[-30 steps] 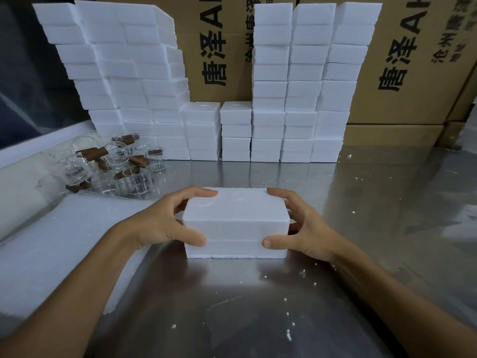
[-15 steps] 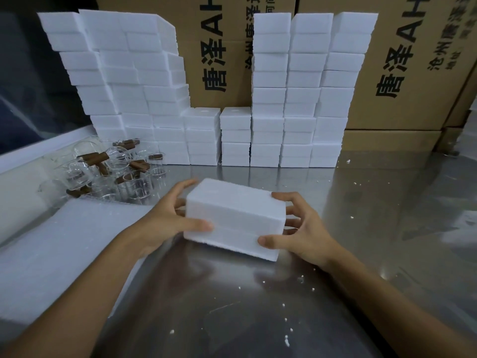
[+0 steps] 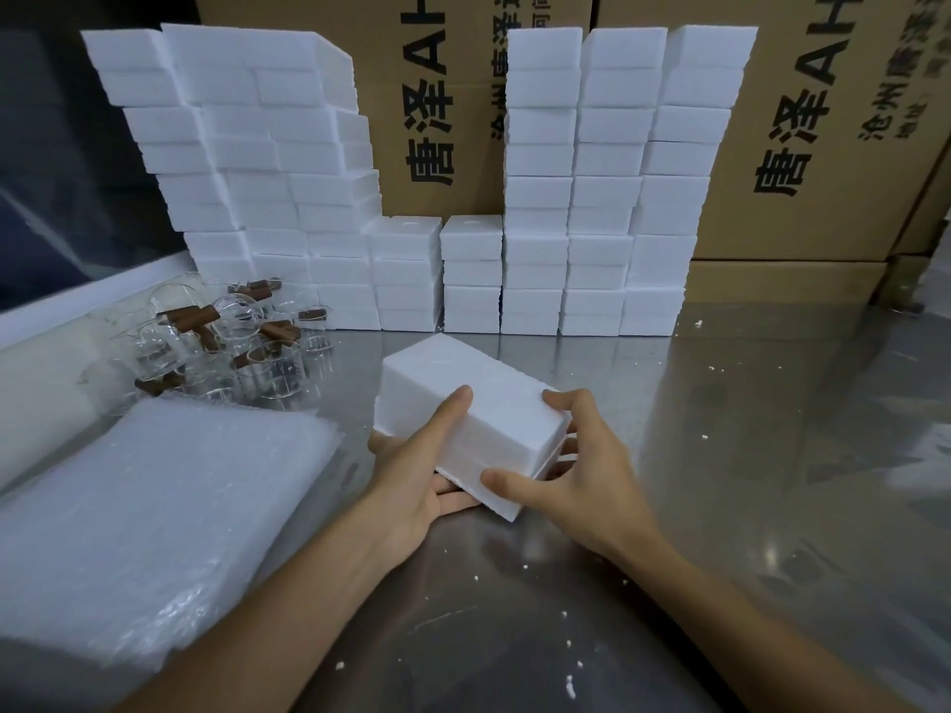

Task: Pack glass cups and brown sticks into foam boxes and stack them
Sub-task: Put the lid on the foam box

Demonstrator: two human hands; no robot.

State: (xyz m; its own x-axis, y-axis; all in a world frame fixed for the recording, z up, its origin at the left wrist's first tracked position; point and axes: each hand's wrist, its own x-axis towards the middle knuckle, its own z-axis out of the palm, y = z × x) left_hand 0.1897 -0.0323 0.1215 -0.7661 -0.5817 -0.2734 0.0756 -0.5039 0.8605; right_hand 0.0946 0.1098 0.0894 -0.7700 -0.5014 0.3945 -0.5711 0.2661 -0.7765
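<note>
- Left hand (image 3: 411,473): cupped under the near left end of the closed foam box (image 3: 471,411), thumb laid across the top face, remaining fingers curled beneath and mostly hidden.
- Right hand (image 3: 576,468): curled round the near right corner of the same box, thumb on the lower front edge, index finger on the top edge.
- Closed foam box: raised off the steel table (image 3: 746,455) and swung end-on, far end pointing at the stacks; half a second earlier only tilted, a second earlier flat and square to the viewer. Judged: packing of this unit finished, carry to the stack begun.
- Contents of box: sealed by lid, not visible.
- Bubble-wrap sheets (image 3: 154,527): thick pile at near left, cut off by the frame's edge.
- Foam crumbs: scattered over the table.
- Glass cups (image 3: 267,365) and brown sticks (image 3: 188,316): loose heap at mid left, still to be packed; count unclear, clear glass overlapping.
- Low foam-box columns (image 3: 471,272): two short columns in the gap between the tall stacks, directly beyond the held box; judged the likeliest landing place.
- Tall foam-box stacks (image 3: 607,182): left and right of the gap, left one leaning unevenly.
- Cardboard cartons (image 3: 823,162): behind everything, printing cropped by the top edge.
</note>
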